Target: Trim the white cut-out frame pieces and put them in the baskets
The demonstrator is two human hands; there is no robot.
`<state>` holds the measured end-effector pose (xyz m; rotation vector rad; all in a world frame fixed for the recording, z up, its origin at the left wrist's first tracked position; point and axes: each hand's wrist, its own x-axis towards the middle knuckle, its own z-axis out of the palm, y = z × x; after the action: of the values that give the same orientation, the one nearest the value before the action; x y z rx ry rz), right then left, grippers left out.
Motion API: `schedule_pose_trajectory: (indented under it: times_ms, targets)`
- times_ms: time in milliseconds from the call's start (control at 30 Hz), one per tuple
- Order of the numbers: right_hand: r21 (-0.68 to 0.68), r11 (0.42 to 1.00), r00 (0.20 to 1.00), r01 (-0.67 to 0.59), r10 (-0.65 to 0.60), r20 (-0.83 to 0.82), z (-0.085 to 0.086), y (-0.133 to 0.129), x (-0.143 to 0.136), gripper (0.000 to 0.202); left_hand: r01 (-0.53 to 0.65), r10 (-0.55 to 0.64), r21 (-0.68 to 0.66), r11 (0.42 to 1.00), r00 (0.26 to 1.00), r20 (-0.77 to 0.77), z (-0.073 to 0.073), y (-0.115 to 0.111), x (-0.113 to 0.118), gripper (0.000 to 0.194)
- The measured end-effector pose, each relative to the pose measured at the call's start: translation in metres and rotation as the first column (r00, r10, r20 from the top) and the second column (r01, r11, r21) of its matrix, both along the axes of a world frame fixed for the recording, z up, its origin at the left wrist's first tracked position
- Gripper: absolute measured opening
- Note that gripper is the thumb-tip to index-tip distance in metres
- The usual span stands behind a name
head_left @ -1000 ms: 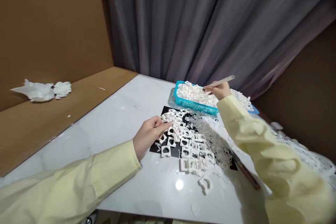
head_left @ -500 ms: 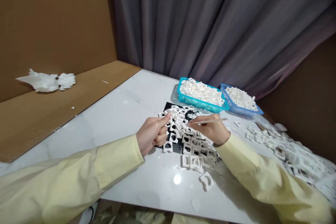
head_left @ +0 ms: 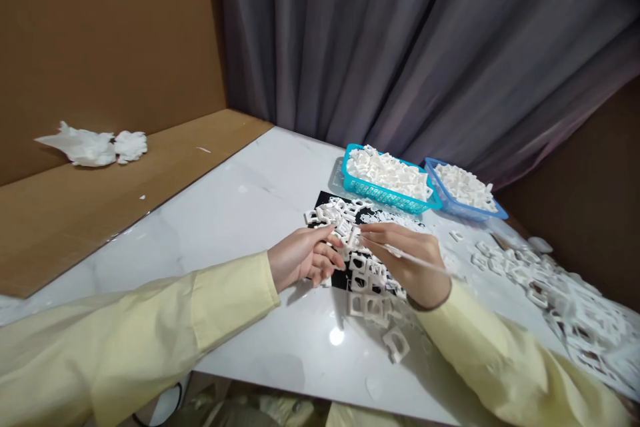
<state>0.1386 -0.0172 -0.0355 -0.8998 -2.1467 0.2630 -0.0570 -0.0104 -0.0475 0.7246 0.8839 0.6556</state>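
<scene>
Closed around a slim stick (head_left: 419,261), the right hand (head_left: 407,257) is at the white pieces (head_left: 341,216) toward ten o'clock; the left hand (head_left: 311,257), curled half a second ago, now parts its fingers, nothing clearly held, seemingly leaving the right to work.

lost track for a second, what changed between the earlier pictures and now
The right hand, still holding a thin pale tool, came from over the teal basket back toward the person, to the white frame-like parts beside the left hand. The left hand, curled earlier, has opened. Teal basket and blue basket stayed put.
</scene>
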Motion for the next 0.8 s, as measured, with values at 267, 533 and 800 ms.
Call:
schedule_pose_trajectory:
  times_ms: [267, 533, 800]
  targets:
    - [0.222, 0.958, 0.982, -0.184, 0.168, 0.088, -0.005, -0.042, 0.002, 0.033, 0.192, -0.204, 0.088, 0.977, 0.966, 0.158, -0.005, -0.009, 0.001, 0.017]
    - [-0.367, 0.930, 0.945, -0.021, -0.102, -0.312, -0.003, -0.045, 0.010, 0.006, 0.009, -0.016, 0.276, 0.961, 1.000, 0.022, -0.002, -0.014, 0.005, 0.030]
    - [-0.500, 0.860, 0.899, -0.106, -0.132, -0.418, -0.019, -0.043, -0.002, 0.003, 0.068, -0.076, 0.100, 0.993, 0.994, 0.075, -0.005, -0.022, 0.009, 0.028]
